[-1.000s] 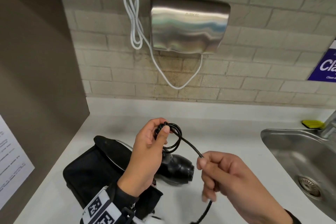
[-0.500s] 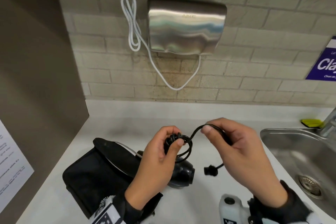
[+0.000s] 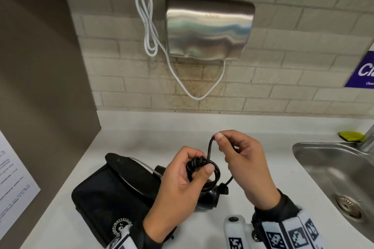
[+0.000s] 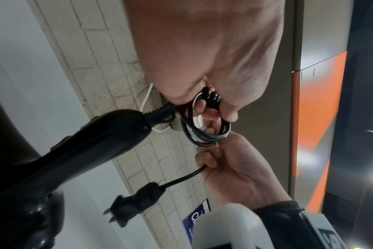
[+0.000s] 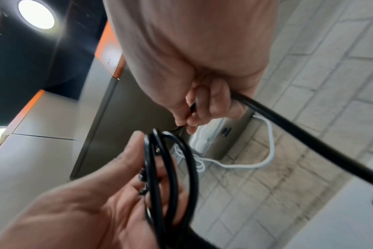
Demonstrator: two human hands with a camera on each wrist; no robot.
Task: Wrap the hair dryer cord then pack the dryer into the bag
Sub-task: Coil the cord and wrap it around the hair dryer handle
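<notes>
Setting: pale tabletop [image 3: 141, 139] under a brick wall, with a steel hand dryer [image 3: 208, 28] above and a sink [image 3: 332, 170] at right.
Bag: black bag [image 3: 113, 194] lies on the tabletop, beneath the left forearm.
Hair dryer: black hair dryer [image 4: 91, 139] hangs from its cord below the left hand, over the bag's right edge.
Left hand: left hand [image 3: 178, 188] grips the coiled cord [image 3: 210, 170], fingers curled through the loops.
Right hand: right hand [image 3: 247, 166] pinches the free cord end, now lifted higher and closer over the coil than half a second ago.
Plug: plug [image 4: 134, 203] dangles below the right hand, nearer the dryer than before.
</notes>
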